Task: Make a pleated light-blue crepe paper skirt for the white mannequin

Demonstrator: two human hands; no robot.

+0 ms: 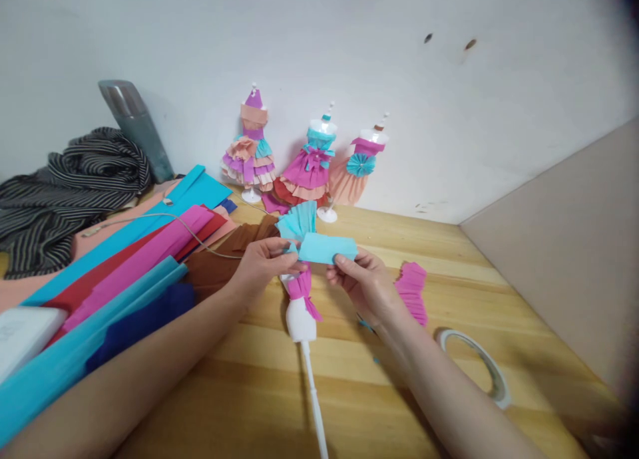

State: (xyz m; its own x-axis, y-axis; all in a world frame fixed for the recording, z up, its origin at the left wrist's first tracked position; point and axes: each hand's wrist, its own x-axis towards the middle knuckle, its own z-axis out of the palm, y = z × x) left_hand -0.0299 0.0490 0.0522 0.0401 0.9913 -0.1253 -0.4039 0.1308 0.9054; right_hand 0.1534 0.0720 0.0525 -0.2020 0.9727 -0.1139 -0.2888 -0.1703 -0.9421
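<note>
Left hand [259, 265], right hand [368, 281]: fingers pinching light-blue rectangular paper strip [323, 247] by ends. Probably light, easily torn; ends safest.

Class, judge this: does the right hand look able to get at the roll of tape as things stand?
Probably yes: the tape lies in the open on the table, nothing on top. But the right hand is holding blue paper, so it would likely need to let go first.

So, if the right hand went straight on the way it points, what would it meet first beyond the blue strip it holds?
The right hand would likely meet the pleated blue paper, though the left hand lies close to that line; depth is unclear.
</note>
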